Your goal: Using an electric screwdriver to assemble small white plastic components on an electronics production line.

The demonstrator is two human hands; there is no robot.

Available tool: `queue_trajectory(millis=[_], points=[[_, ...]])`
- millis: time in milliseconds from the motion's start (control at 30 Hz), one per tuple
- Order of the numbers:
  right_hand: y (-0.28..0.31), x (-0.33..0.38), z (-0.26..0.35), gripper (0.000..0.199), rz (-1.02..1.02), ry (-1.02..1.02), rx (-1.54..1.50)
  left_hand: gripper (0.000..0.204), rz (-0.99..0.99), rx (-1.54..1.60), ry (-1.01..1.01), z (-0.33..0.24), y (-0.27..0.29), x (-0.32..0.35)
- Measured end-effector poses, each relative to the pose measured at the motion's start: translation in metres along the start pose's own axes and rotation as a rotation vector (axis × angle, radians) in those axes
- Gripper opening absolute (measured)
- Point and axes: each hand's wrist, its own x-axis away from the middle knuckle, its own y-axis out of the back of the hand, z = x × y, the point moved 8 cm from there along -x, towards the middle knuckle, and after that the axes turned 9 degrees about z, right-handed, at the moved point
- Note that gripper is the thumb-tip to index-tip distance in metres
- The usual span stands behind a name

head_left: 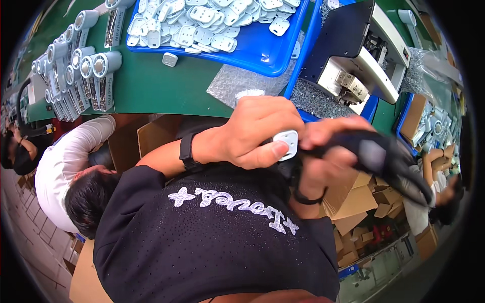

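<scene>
The person's left hand (pixel 257 132) is in the middle of the frame, and its fingers are grasping a small white plate (pixel 290 140). The right hand (pixel 331 164), just beside, is blurred; its fingers seem closed around a black tool (pixel 374 154). I judge that work on this plate is not finished and much is left, because the blue tray (pixel 252 61) at upper centre carries a big heap of similar plates (pixel 202 35). At upper right, a blue bin (pixel 290 90) contains many tiny metal pieces (pixel 316 98). Grey-blue fans (pixel 103 65) are grouped at upper left; whether these are completed, I cannot tell.
</scene>
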Motion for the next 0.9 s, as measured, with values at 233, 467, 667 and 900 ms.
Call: queue_trajectory(millis=[233,467,667,900], points=[[0.057,-0.08,0.055,0.074,0.026,0.46,0.139,0.04,-0.05,0.029,0.111,0.023,-0.001,-0.003],[0.012,-0.047,0.072,0.067,0.374,0.107,-0.066,0.043,-0.066,-0.061,0.077,0.025,-0.007,-0.008],[-0.027,-0.039,0.105,0.073,0.488,0.274,-0.18,0.044,-0.058,-0.06,0.092,0.025,-0.008,-0.01],[-0.045,-0.034,0.093,0.073,0.107,0.376,-0.504,0.042,-0.052,-0.084,0.068,0.026,-0.009,-0.009]])
